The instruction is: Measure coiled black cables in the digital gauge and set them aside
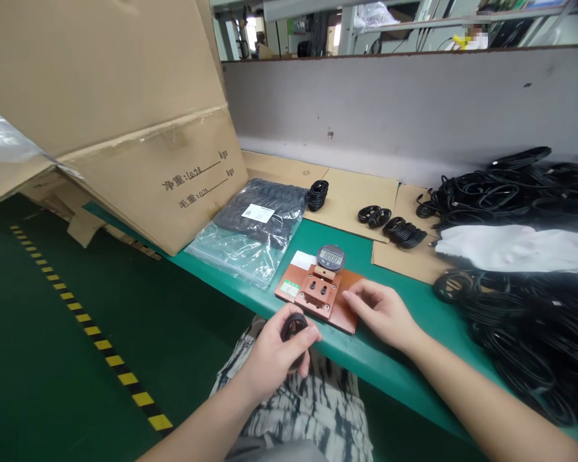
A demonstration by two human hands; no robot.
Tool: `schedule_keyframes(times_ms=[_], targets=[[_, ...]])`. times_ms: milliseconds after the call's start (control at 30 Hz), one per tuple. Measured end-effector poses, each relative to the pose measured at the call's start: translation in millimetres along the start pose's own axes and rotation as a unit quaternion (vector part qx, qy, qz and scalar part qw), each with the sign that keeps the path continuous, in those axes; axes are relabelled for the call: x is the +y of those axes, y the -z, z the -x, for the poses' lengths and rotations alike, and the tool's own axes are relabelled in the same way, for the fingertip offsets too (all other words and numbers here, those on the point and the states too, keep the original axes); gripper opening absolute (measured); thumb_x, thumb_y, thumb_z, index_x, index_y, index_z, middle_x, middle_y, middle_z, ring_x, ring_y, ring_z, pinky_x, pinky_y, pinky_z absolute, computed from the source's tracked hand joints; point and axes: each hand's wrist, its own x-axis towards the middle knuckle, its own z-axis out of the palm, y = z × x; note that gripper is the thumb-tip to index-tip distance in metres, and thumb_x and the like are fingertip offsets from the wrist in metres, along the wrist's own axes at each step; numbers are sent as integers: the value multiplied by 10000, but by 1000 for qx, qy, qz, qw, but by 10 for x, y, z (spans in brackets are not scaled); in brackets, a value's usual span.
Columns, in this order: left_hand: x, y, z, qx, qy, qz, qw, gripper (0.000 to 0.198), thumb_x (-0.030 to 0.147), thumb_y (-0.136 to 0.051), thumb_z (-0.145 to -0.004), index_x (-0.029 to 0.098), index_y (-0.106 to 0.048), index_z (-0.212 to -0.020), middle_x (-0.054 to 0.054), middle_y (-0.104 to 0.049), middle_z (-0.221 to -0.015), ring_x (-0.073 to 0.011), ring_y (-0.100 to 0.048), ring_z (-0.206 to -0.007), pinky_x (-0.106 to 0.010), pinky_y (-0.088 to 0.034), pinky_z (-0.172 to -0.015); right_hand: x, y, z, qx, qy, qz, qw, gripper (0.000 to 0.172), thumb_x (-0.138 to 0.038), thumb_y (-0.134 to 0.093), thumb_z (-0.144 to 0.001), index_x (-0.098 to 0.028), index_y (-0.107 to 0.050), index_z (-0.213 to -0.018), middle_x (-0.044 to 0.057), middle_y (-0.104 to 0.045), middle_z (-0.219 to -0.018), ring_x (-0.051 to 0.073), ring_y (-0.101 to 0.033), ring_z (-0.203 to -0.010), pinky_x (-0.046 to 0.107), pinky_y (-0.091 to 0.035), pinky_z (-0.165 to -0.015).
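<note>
My left hand [282,350] is wrapped round a coiled black cable [295,325] at the front edge of the bench. Just to the right of a reddish-brown measuring fixture [318,295], my right hand [383,314] has its fingers curled with thumb and index tips close together. What they may pinch is too small to make out. A round digital dial gauge [331,257] tops the fixture, its display apparently all zeros. Small dark pins stand on the fixture's block, and a green-and-white label is stuck to its left part.
A clear plastic bag [255,221] of black cable coils lies left of the fixture. Several coils [404,232] rest on flat cardboard [361,192] behind. Large black cable heaps [515,327] and a white cloth [515,249] fill the right. A big carton [149,173] stands left.
</note>
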Motion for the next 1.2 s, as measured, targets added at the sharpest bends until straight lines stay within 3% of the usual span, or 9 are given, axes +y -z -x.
schedule_keyframes(times_ms=[100, 267, 500, 600, 733, 900, 967, 1100, 1200], targets=[[0, -11, 5, 5, -4, 4, 1000, 244, 408, -608, -867, 180, -523, -840, 40, -520, -547, -66, -430, -452, -178, -236, -425, -14, 2, 6, 1, 1, -5, 1000, 306, -449, -562, -887, -167, -604, -777, 30, -629, -728, 147, -534, -617, 259, -428, -584], [-2, 27, 42, -9, -28, 61, 998, 168, 316, -587, -887, 181, -594, -987, -21, -594, -820, -81, -467, -601, -211, -376, -538, -3, 7, 13, -1, 0, -1, 1000, 315, -454, -551, -894, -168, -604, -773, 39, -636, -737, 154, -537, -628, 265, -432, -586], [-9, 34, 81, 9, -29, 94, 995, 339, 333, -567, -911, 263, -614, -1240, -46, -605, -1017, -145, -576, -802, -301, -503, -734, -9, 6, 1, -3, 7, -5, 1000, 299, -439, -563, -896, -168, -600, -776, 25, -622, -725, 143, -525, -617, 258, -426, -587], [43, 1, 98, 8, -7, 174, 985, 312, 267, -612, -883, 227, -653, -1190, -56, -619, -984, -163, -576, -855, -312, -519, -766, -3, 8, -1, -2, 6, -9, 1000, 294, -433, -566, -898, -167, -599, -778, 22, -618, -721, 140, -526, -615, 254, -426, -584], [139, -14, 122, -61, 24, 246, 967, 234, 184, -577, -885, 116, -692, -1077, -99, -631, -955, -165, -577, -835, -326, -528, -775, 3, 6, -5, -5, 8, -16, 1000, 293, -432, -562, -902, -166, -608, -789, 27, -629, -733, 140, -536, -619, 251, -435, -582], [111, -46, 125, -48, 25, 250, 967, 278, 176, -579, -894, 162, -623, -1169, -98, -661, -993, -168, -625, -820, -342, -564, -736, -59, 24, 36, -5, 15, -43, 999, 289, -417, -587, -892, -158, -599, -765, 28, -615, -687, 126, -520, -574, 240, -429, -538], [76, -81, 118, -45, 25, 256, 965, 226, 183, -577, -898, 180, -604, -1123, -83, -672, -951, -159, -644, -762, -301, -570, -649, -107, 40, 78, -51, 11, -93, 994, 269, -409, -607, -885, -152, -604, -806, 21, -599, -657, 113, -505, -538, 229, -422, -503], [37, -178, 91, -64, 61, 282, 955, 108, 189, -556, -911, 142, -577, -1006, -120, -690, -978, -153, -680, -721, -223, -562, -548, -211, 76, 161, -207, 2, -210, 956, 320, -345, -640, -878, -162, -580, -1134, 42, -638, -794, 118, -571, -617, 209, -471, -522], [27, -247, 67, -77, 79, 295, 949, 122, 189, -548, -915, 136, -581, -1020, -119, -691, -988, -167, -703, -750, -200, -569, -515, -258, 98, 184, -253, 17, -238, 938, 375, -294, -644, -875, -178, -558, -1221, 53, -652, -882, 109, -588, -655, 192, -482, -541]])
